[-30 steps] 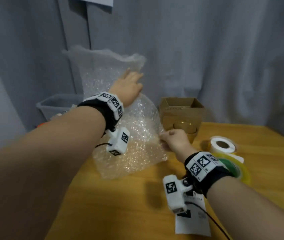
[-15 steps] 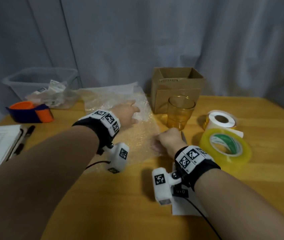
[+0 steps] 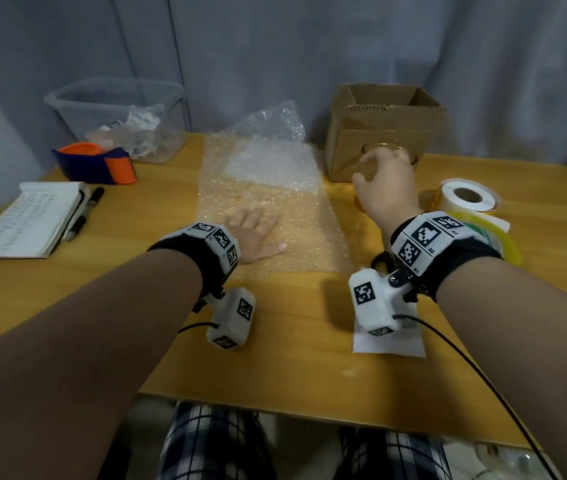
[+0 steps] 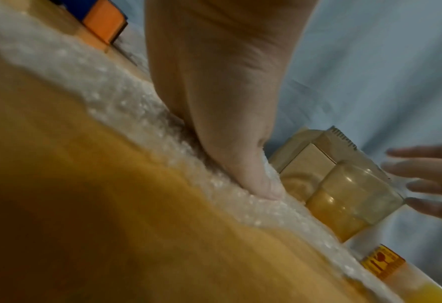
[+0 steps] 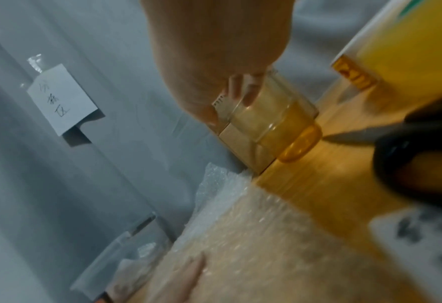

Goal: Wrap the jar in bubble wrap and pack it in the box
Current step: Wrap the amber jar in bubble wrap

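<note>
The left hand lies palm down near the middle of the head view, fingers straight and spread, pressing the wrap flat on the table. From the left wrist its thumb tip digs into the bubbles, and nothing is held in it.

The right hand hangs arched over the jar, right of centre in the head view, wrist raised, fingers splayed downward around the rim. From the left wrist those fingers look straight and sit just off the glass; from the right wrist, fingertips show through the jar's far wall. It seems a wide, loose reach rather than a closed grip, though motion blur leaves contact unclear.

The jar stands upright on the table just in front of the box, which sits open at the upper right. The hand covers most of the jar in the head view.

The wrap's far end is folded over and curls up against the curtain. A roll sits at the right edge; the tape beneath the wristband is mostly hidden. Scissors show only as a dark blur in the right wrist view.
</note>
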